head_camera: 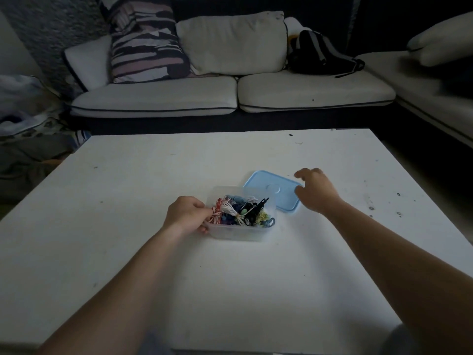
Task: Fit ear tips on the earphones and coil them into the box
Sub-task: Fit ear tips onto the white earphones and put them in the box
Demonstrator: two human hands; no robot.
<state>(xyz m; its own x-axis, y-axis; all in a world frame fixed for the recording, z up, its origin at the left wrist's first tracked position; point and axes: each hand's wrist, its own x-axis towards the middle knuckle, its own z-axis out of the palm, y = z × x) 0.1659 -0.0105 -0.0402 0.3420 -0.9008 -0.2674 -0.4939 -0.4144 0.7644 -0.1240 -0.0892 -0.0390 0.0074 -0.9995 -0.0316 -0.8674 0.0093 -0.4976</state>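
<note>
Head view, barely begun: lid (271,185) off, left hand (186,213) grips the box (238,234), right hand (314,193) relaxed, empty; earphones (230,208) inside, fitting likely unstarted.

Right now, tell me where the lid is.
In the head view the lid lies on the table right of centre, just behind the box's far right corner, with the right hand at its right edge.

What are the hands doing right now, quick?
Left hand: grips the clear box by its left wall.
Right hand: open, fingers loose, holding nothing, over the blue lid.
</note>
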